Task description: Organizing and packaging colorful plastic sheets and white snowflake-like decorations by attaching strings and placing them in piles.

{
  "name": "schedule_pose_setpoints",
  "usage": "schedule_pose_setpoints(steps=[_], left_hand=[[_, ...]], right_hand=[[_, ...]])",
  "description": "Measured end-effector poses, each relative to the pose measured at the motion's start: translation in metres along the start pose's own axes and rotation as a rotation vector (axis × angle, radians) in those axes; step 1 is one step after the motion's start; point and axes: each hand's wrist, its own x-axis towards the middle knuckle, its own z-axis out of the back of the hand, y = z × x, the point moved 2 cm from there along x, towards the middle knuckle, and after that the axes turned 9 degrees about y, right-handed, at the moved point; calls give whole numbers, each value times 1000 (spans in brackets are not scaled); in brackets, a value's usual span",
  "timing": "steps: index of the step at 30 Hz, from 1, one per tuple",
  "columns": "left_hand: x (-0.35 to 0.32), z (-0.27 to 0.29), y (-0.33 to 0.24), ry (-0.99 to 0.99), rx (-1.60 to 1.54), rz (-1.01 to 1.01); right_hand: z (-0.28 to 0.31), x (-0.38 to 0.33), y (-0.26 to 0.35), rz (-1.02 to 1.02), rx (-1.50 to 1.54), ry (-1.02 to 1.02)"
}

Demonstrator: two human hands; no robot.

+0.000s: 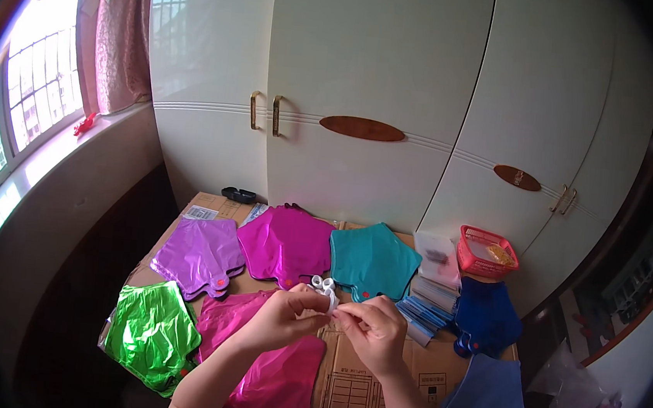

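My left hand [285, 318] and my right hand [374, 329] meet over the middle of the cardboard-covered table. Between the left thumb and fingers is a thin white strip [332, 301], perhaps ribbon. The right fingertips pinch its lower end, close to the left thumb. Small white rolls [323, 282] show just beyond the left fingers. Pink foil sheets [280, 379], shaped like flat star balloons, lie beneath my left forearm, which partly covers them. A teal foil stack [374, 259] and a magenta foil stack [284, 241] are just past my hands.
More foil stacks surround the cardboard [360, 393]: lilac [198, 251], green [152, 332], dark blue [486, 315] and pale blue [486, 401]. Blue-and-white packets [424, 315] lie right of my hands. A red basket [487, 253] stands at the back right, before white cabinets [370, 60].
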Motion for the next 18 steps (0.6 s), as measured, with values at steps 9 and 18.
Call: schedule_pose_setpoints(steps=[9, 18], left_hand=[[-1, -3, 5, 174, -462, 80], [6, -4, 16, 65, -648, -13]], right_hand=[[-10, -5, -23, -240, 486, 147], [-28, -14, -21, -238, 569, 78]])
